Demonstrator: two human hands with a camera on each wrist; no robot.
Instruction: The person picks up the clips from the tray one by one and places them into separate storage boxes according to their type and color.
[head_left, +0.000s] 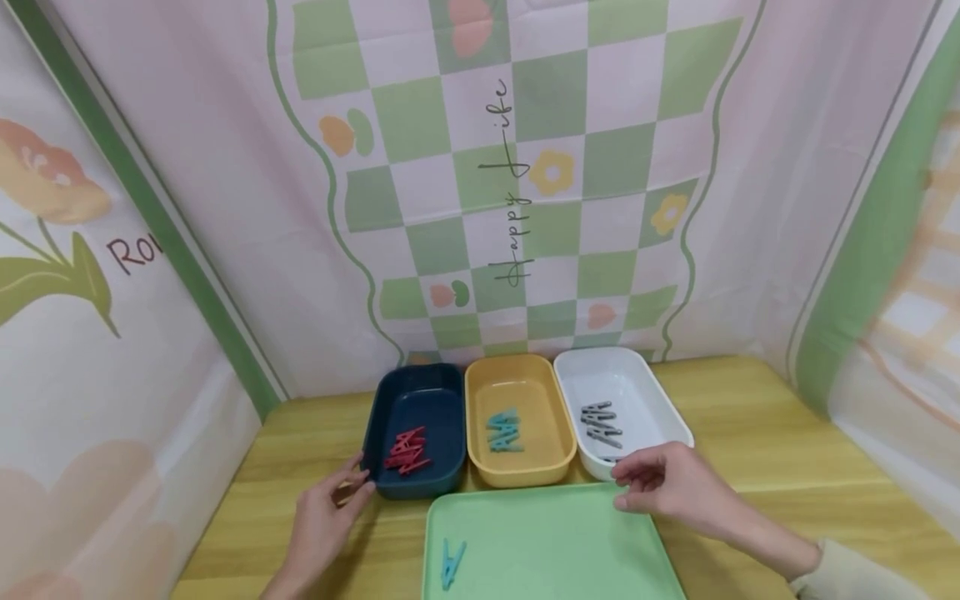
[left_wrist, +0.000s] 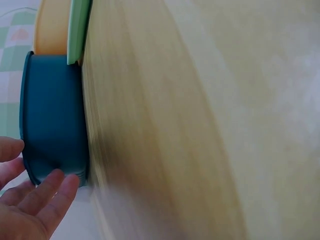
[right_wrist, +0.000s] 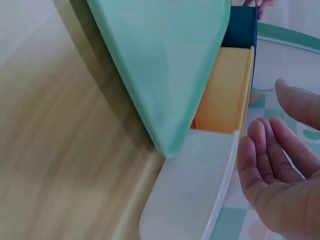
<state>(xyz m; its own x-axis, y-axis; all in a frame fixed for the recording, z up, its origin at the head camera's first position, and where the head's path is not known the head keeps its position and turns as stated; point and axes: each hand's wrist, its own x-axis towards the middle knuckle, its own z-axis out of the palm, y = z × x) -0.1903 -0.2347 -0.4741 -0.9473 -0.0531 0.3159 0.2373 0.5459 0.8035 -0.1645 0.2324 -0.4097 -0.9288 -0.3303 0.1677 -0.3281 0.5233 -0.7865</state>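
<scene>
My left hand (head_left: 327,510) is at the near left corner of the dark blue bin (head_left: 420,385), its fingertips right at the bin's wall. In the left wrist view its fingers (left_wrist: 47,192) are spread and lightly bent. Red clothespins (head_left: 407,451) lie in that bin. My right hand (head_left: 667,483) hovers by the near edge of the white bin (head_left: 622,371), thumb apart from loosely bent fingers (right_wrist: 260,155), nothing between them. Grey clothespins (head_left: 602,423) lie in the white bin. Blue clothespins (head_left: 503,430) lie in the yellow bin (head_left: 517,379). One blue clothespin (head_left: 452,563) rests on the green tray (head_left: 555,542).
The three bins stand side by side at the back of the wooden table (head_left: 765,425). Close in front of them is the green tray, cut off by the lower edge of the head view. A patterned curtain (head_left: 547,250) hangs behind the bins.
</scene>
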